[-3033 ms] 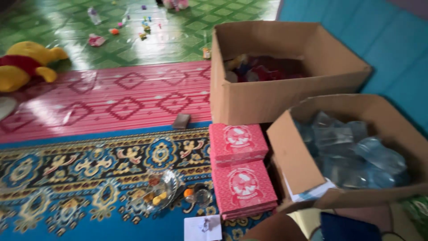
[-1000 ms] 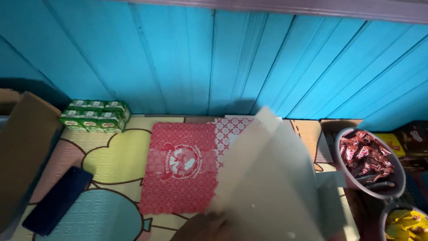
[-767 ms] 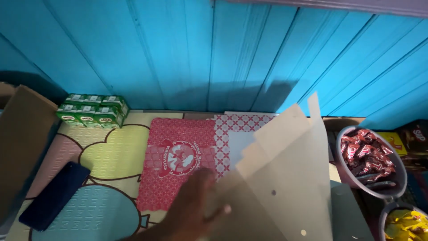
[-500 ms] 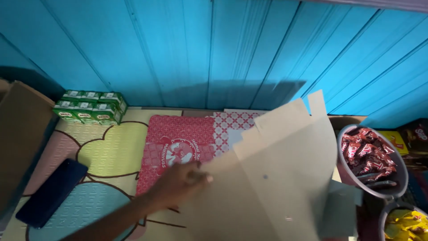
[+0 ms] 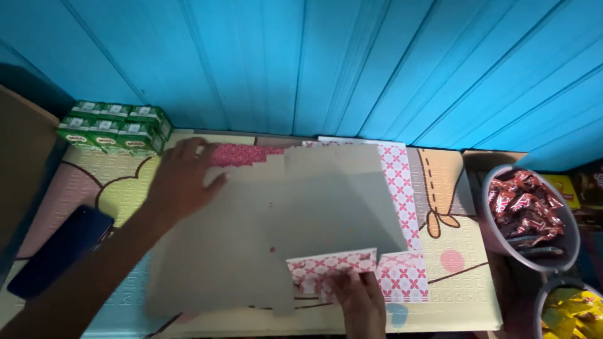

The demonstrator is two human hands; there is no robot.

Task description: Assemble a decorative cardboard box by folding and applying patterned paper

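Flat cardboard sheet, grey-brown plain side up, lies spread over a patterned play mat against a blue plank wall. Red-and-white patterned face of the sheet shows along its right edge and on folded-over flaps near the front. Left hand rests palm down on the sheet's upper left corner, fingers spread and flat, pressing rather than gripping. Right hand is at the front edge, fingertips on the patterned flaps; whether it pinches them or only presses, cannot tell. Green drink cartons stand in a block at the mat's back left corner, near the left hand but apart from it. Dark phone lies on the mat to the left, beside the forearm. To the right, off the mat, a grey bowl holds red-wrapped sweets; below it a second bowl with yellow packets.
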